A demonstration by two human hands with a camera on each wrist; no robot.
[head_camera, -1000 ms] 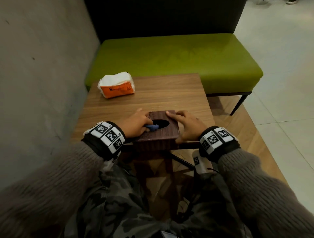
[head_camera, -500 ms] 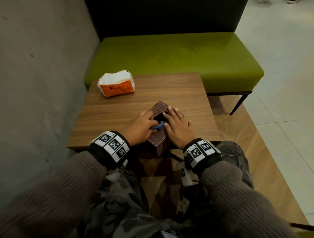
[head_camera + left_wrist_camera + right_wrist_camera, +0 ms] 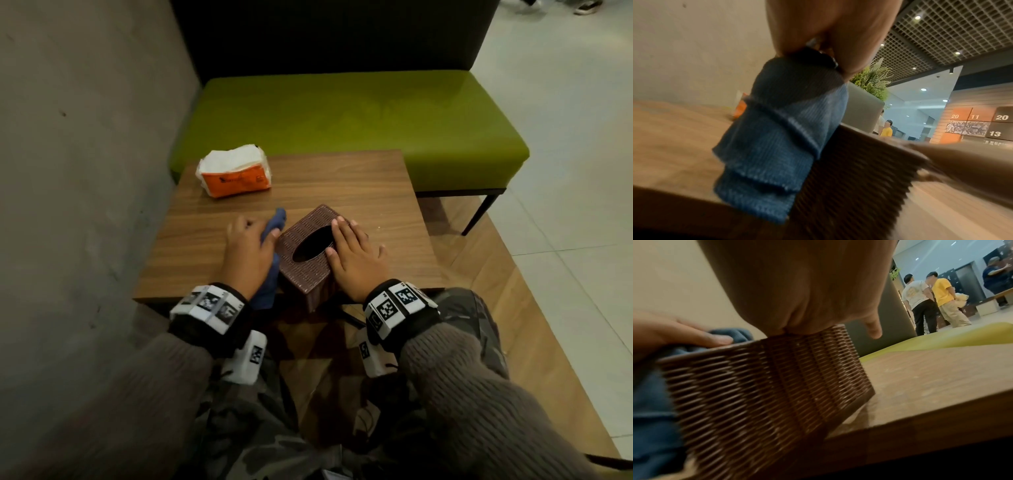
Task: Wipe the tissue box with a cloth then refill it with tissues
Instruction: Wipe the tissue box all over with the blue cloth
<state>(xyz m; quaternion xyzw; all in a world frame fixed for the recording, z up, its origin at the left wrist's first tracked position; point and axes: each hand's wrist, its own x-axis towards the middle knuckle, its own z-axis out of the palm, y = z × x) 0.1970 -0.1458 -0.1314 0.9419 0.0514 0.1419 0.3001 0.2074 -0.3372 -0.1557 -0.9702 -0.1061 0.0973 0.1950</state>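
A brown woven tissue box [image 3: 305, 270] [image 3: 764, 386] [image 3: 855, 175] with a dark oval slot stands turned cornerwise near the table's front edge. My left hand [image 3: 248, 251] grips a folded blue cloth [image 3: 274, 226] [image 3: 781, 133] [image 3: 651, 402] and holds it against the box's left side. My right hand [image 3: 352, 253] lies flat on the right part of the box's top, fingers straight. An orange and white pack of tissues [image 3: 234, 176] sits at the table's far left corner.
The small wooden table [image 3: 359, 192] stands against a grey concrete wall [image 3: 85, 154] on the left. A green bench [image 3: 342, 123] with a dark back runs behind it. Several people [image 3: 927, 293] stand far off in the hall.
The left hand has slid with the cloth from the slot on top to the box's left side. The right hand has shifted to the right part of the top.
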